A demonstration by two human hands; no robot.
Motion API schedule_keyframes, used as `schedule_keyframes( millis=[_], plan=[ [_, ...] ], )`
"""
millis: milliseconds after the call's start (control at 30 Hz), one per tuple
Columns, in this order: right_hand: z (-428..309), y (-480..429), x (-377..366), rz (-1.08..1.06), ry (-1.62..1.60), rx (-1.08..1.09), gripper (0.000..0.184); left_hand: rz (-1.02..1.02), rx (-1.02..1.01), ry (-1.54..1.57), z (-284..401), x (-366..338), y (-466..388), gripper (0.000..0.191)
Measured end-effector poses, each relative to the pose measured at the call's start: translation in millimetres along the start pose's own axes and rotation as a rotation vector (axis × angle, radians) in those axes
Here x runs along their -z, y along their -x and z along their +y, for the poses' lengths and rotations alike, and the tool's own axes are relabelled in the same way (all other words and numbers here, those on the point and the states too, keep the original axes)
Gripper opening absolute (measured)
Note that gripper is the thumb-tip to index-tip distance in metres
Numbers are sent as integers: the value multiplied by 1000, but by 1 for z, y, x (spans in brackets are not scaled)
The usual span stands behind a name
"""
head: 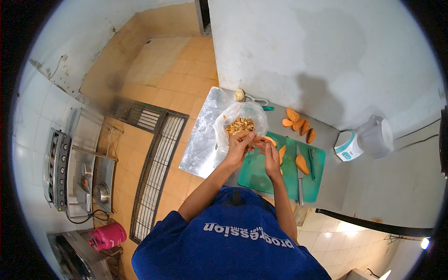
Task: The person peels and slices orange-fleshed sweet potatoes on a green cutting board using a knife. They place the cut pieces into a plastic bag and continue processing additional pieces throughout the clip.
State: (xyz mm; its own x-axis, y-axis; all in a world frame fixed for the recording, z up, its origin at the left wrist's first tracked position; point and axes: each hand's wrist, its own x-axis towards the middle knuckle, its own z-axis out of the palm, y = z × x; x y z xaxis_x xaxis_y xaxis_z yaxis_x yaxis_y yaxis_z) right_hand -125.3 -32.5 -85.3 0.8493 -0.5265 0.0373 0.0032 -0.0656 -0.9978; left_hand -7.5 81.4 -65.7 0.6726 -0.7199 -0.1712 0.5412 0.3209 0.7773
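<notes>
My left hand (239, 148) and my right hand (271, 159) are close together above the far left part of a green cutting board (259, 177). Their fingertips almost meet, and I cannot tell whether something small is between them. Just beyond my left hand, an open clear plastic bag (258, 114) contains many small brownish-orange cut pieces (240, 125). Orange peeled root pieces, such as one slice (282, 154), lie beside my right hand, partly hidden by it. Farther right on the board, a larger orange piece (302, 164) rests against a kitchen knife (300, 189). A slim green-handled tool (312, 164) lies alongside.
Several orange root pieces (299, 124) lie behind the board on the metal table (200, 150). A pale round item (239, 95) and a white-handled utensil (258, 100) sit by the wall. A blender (348, 146) stands right. Leftward are a floor grate (159, 175), a stove (59, 171) and a pink gas cylinder (108, 236).
</notes>
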Motion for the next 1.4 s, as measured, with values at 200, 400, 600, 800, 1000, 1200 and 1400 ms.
schedule_keyframes(
  millis=[200, 400, 600, 800, 1000, 1200, 1400],
  plan=[
    [1, 1, 1, 10, -86, -45, 51, 39, 34, 51, 12, -18, 5, 30],
    [1, 0, -3, -32, -227, -35, 51, 76, 10, -25, 4, -15, 5, 23],
    [-4, -2, -15, -60, -229, -62, 51, 110, 45, -50, 3, -11, 3, 21],
    [-35, -11, -30, 24, -483, -181, 54, -8, 11, 401, 27, -38, 11, 60],
    [-52, -29, -42, 72, -637, -189, 52, -308, -157, 567, 34, -55, 22, 88],
    [-56, -39, -36, 34, -782, -278, 51, -413, -267, 345, 25, -65, 33, 98],
    [-76, -39, -38, 84, -789, -315, 49, -336, -207, 483, 31, -67, 26, 109]
  ],
)
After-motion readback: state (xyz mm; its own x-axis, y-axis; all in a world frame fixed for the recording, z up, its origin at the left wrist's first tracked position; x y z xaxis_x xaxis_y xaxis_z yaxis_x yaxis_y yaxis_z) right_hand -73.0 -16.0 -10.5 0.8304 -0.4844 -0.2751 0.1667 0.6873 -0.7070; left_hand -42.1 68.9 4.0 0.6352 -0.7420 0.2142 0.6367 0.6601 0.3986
